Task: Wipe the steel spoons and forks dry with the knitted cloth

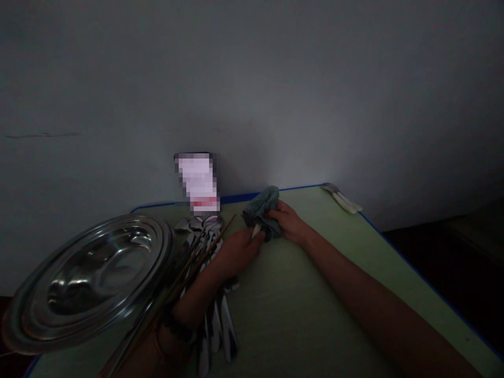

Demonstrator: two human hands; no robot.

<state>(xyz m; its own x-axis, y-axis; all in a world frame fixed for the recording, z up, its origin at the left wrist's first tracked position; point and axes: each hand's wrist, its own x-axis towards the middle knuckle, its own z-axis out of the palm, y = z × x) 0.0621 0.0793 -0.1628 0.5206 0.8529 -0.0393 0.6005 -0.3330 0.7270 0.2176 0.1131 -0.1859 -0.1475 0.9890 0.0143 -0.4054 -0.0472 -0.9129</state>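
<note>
My right hand point(289, 223) is closed round a blue-grey cloth point(260, 206) near the far edge of the green table point(315, 294). My left hand point(240, 251) is pinched on a utensil's pale handle point(256, 231), whose other end goes into the cloth. Under my left forearm lies a pile of metal cutlery point(214, 315), and long thin chopsticks point(197, 262) rest across it.
A large round steel tray point(90, 281) sits at the table's left side. Two white-handled utensils point(342, 198) lie at the far right corner. A blurred card point(198, 182) leans on the grey wall. The table's blue-trimmed right edge drops to a dark floor.
</note>
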